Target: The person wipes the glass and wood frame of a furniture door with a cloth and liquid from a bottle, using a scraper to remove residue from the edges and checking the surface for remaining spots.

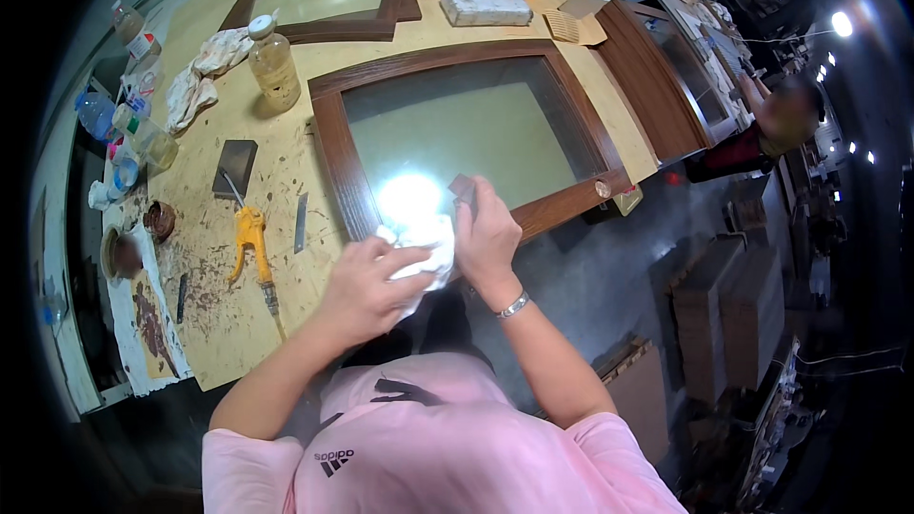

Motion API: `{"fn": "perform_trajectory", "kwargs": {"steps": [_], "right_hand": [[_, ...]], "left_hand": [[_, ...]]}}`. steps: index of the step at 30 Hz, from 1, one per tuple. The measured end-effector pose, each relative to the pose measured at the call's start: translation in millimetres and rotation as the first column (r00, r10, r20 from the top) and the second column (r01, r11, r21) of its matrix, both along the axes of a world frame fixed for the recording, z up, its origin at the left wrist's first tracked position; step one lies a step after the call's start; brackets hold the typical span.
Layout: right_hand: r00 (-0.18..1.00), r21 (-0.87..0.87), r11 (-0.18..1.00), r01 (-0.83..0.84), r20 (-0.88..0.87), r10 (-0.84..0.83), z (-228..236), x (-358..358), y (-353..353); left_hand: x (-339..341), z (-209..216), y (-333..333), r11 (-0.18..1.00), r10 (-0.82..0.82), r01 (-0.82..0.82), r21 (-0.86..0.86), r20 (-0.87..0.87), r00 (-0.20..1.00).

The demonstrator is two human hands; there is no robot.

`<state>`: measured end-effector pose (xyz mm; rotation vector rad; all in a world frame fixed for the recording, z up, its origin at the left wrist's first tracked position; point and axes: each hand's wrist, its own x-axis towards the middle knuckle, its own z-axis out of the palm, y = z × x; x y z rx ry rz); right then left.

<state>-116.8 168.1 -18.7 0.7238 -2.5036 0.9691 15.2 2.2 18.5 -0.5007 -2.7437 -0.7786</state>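
A brown wooden-framed glass door panel lies on the worktable in front of me, a bright glare on the near part of its glass. My left hand is closed on a crumpled white cloth over the frame's near edge. Just right of it, my right hand pinches a small flat brown block that sticks up above the fingertips. Whether the block touches the glass, I cannot tell. The two hands are close together, and the cloth partly hides the frame's near left corner.
Left of the panel lie a yellow air blow gun, a dark block and a thin blade. A capped glass jar stands beyond them. More framed panels lie at the back. A person stands at far right.
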Motion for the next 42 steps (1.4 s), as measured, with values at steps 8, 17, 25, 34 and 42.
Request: {"fn": "perform_trajectory", "kwargs": {"steps": [8, 17, 25, 34, 42], "right_hand": [[1.0, -0.008, 1.0, 0.028, -0.01, -0.028, -6, 7, -4], [0.999, -0.035, 0.999, 0.032, -0.002, -0.032, -14, 4, 0], [0.998, -0.074, 0.997, -0.009, -0.057, 0.004, -8, 7, -1], [0.996, -0.294, 0.952, -0.088, -0.011, 0.088, -23, 16, 23], [0.961, -0.434, 0.9, 0.034, 0.263, 0.09, -32, 39, 71]], "left_hand": [[20, -9, -34, 0.96, 0.278, -0.26, 0.1, -0.292, 0.915], [3, -2, -54, 0.94, 0.339, -0.336, 0.061, -0.299, 0.892], [-113, -28, -130, 0.875, 0.471, -0.484, -0.025, -0.195, 0.86], [-127, -39, -119, 0.855, 0.509, -0.518, 0.007, -0.193, 0.839], [-33, 0, 32, 0.965, 0.166, -0.204, -0.167, -0.216, 0.962]]}}
